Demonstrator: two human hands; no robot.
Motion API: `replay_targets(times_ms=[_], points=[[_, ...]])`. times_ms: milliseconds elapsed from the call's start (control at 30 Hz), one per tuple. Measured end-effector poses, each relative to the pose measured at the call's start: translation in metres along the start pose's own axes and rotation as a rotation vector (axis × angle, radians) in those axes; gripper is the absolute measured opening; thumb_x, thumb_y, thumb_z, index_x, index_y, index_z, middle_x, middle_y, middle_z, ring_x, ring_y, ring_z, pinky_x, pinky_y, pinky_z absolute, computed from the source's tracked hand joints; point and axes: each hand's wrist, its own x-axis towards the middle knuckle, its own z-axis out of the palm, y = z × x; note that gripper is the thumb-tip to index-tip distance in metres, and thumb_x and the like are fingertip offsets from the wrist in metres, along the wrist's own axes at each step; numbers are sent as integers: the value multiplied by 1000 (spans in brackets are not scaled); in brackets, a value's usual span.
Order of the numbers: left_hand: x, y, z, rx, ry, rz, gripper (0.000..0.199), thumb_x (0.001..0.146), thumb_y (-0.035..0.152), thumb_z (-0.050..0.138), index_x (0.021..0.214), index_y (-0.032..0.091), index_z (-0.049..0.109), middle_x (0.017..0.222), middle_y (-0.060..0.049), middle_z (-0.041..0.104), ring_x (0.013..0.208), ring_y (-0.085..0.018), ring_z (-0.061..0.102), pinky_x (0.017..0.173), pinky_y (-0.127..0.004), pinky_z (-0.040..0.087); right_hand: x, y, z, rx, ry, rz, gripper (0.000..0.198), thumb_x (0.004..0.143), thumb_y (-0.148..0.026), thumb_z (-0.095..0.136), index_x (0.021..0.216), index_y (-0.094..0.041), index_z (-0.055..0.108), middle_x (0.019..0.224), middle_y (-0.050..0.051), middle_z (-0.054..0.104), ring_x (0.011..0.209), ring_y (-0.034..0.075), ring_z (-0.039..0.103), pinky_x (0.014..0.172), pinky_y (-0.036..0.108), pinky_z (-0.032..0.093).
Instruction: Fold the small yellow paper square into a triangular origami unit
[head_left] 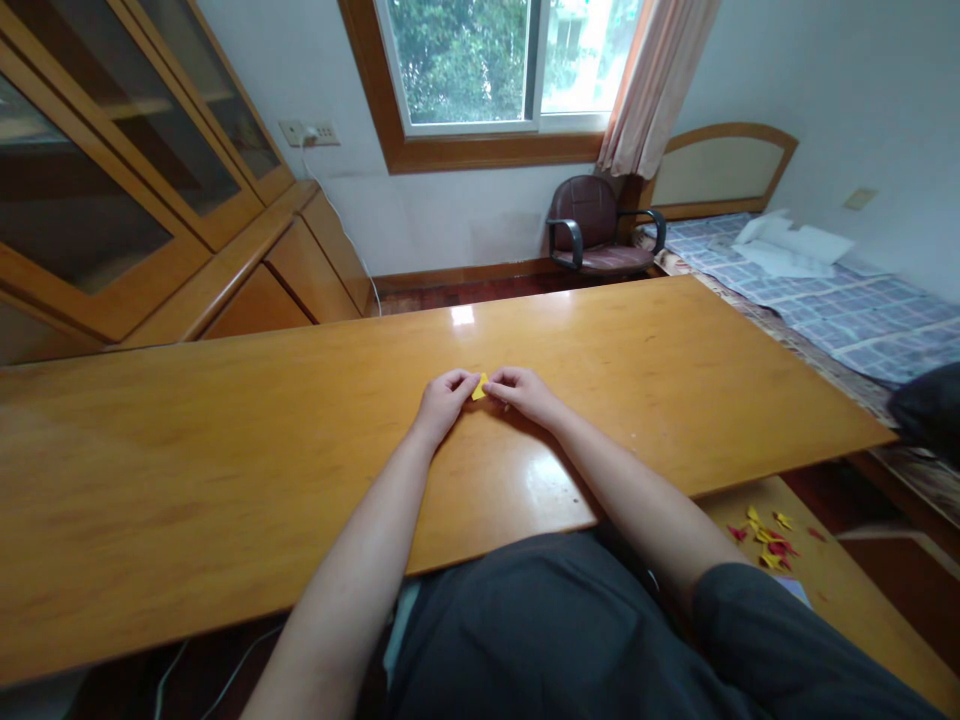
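Dark clothing (525,620) fills the near edge of the scene; beyond it, over the tabletop (225,450), the left hand (445,400) and right hand (527,393) are pinched closed on opposite sides of a small yellow piece (480,388); at near right, a lower wooden surface (870,625) bears loose red and yellow pieces (781,547); at far left stands a glass-fronted cabinet (191,240), contents too dim to identify.

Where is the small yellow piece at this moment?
In the head view, the yellow piece is near centre, held between left hand and right hand, over the table.
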Motion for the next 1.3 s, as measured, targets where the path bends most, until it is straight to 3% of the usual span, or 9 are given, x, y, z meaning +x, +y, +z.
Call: replay_targets(times_ms=[600,800,1300], points=[[3,1,-2,-97,13,-9,40,84,50,56,62,17,58,58,1,55,61,-13,51,65,-25,41,2,6,-3,49,-15,2,38,71,-51,71,74,-15,59,60,-3,57,54,9,49,52,22,37],[1,2,0,-284,16,-99,34,73,47,70,85,16,64,63,1,61,60,-13,56,62,-25,45,2,5,-5,108,40,16,38,70,-50,72,72,-15,59,60,-3,58,54,9,49,53,22,37],[-1,3,0,-221,-138,-94,27,75,42,65,74,16,61,67,2,56,62,-12,52,61,-24,43,2,4,-6,100,-26,7,36,71,-48,72,80,-14,62,63,-1,61,57,10,54,54,22,43]])
